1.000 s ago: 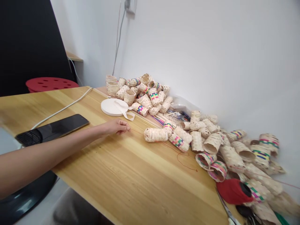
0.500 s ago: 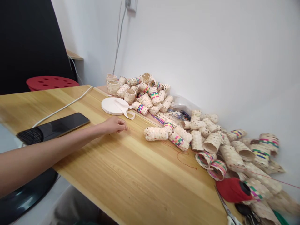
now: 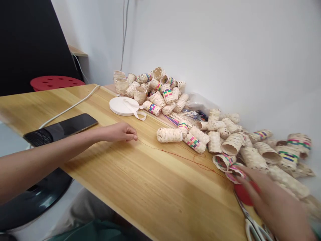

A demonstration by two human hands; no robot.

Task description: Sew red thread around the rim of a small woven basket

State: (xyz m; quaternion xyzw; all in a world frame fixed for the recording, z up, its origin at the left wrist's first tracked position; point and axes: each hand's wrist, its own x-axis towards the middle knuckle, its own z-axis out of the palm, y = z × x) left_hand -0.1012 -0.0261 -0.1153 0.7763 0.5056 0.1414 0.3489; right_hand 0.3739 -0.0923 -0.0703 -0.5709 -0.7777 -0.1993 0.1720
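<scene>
My left hand [image 3: 122, 132] rests just above the table, fingers closed in a pinch on one end of a thin red thread [image 3: 178, 155]. That thread lies slack with a small loop, running rightward to the woven tubes. Smeared by motion, my right hand [image 3: 273, 197] reaches in from the lower right, its fingers near an open woven tube with pink bands [image 3: 232, 175]. Whether those fingers hold anything does not show. Beneath it a red object [image 3: 242, 194] is partly covered. Scissors [image 3: 247, 216] lie beside it.
Many small woven tubes [image 3: 168, 135] are heaped along the wall, some with coloured bands. A roll of white tape [image 3: 120, 106] lies left of them. A phone [image 3: 72, 125] and a white cable [image 3: 72, 105] are behind my left forearm. A red stool [image 3: 56, 82] stands beyond.
My right hand has come into view from the right, over the red object. The red thread, earlier also stretching off the right edge, now lies slack. My left hand keeps its pinch.
</scene>
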